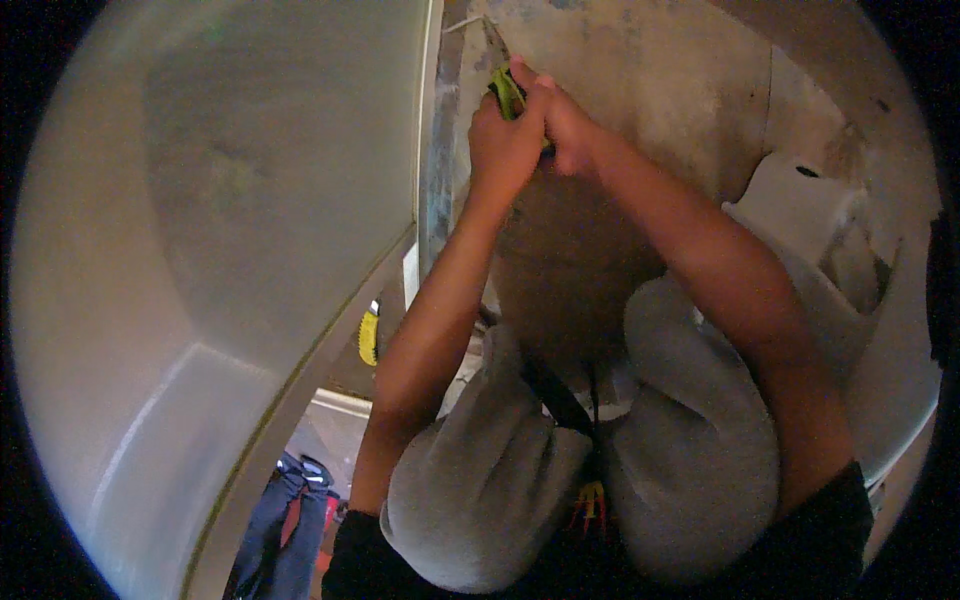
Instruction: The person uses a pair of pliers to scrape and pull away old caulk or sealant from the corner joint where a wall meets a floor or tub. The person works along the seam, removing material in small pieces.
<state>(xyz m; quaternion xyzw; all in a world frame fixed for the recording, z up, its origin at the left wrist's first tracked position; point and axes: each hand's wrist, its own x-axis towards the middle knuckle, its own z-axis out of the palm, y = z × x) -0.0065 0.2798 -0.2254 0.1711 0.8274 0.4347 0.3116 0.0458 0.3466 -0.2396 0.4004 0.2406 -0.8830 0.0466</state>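
Observation:
Both my hands are stretched forward to the top of the view, beside the upright edge of a pale panel. Together they grip a tool with a yellow-green and black handle. Its long, tapered grey metal end points away from me; the exact kind of tool is unclear. My left hand is closed around the handle from the left. From the right, my right hand closes on it, fingers close to the left hand's. A thin whitish strip lies by the tool's tip, and I cannot tell whether they touch.
The large pale, glossy panel fills the left side. Past its lower edge lie a yellow-handled utility knife and a dark blue cloth item. Worn brown floor spreads ahead. A whitish object with a dark hole stands right.

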